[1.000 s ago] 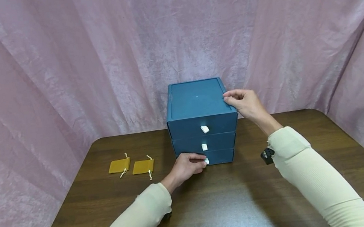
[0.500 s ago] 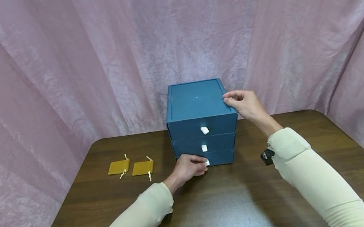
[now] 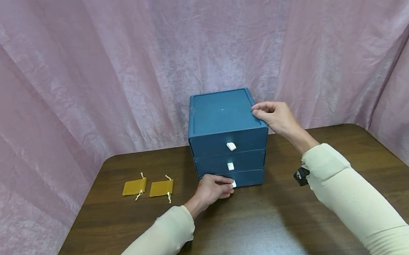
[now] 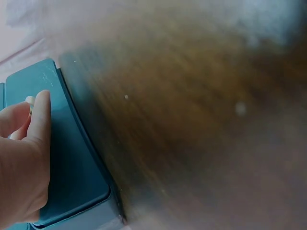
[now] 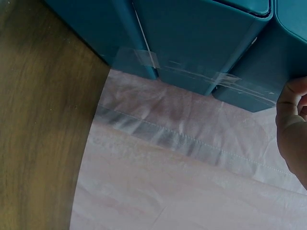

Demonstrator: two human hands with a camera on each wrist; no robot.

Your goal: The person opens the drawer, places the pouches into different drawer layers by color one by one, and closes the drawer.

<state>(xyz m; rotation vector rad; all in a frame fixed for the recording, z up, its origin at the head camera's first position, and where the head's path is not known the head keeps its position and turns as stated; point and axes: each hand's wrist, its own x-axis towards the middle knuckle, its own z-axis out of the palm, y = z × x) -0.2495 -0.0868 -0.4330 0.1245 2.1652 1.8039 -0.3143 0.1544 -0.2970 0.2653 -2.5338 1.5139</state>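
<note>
A blue cabinet [image 3: 222,112] with three stacked drawers stands at the back middle of the table. Each drawer front carries a white pull tab; the middle tab [image 3: 230,166] and top tab [image 3: 231,146] hang free. My left hand [image 3: 212,188] pinches the lowest tab [image 3: 234,183] between thumb and fingers, in front of the bottom drawer [image 3: 249,177]. The left wrist view shows that hand [image 4: 24,158] against the drawer front, its fingers hiding most of the tab. At the cabinet's top right edge, my right hand [image 3: 277,116] holds on with thumb and fingertips.
Two mustard drawstring pouches [image 3: 134,187] lie flat on the wooden table [image 3: 270,230], left of the cabinet. A pink velvet curtain [image 3: 113,70] hangs close behind. Clear tape [image 5: 182,69] runs across the cabinet's side.
The left thumb and fingers have come together on the lowest tab, moving slightly right. The right hand keeps its place at the top edge. The pouches lie unmoved.
</note>
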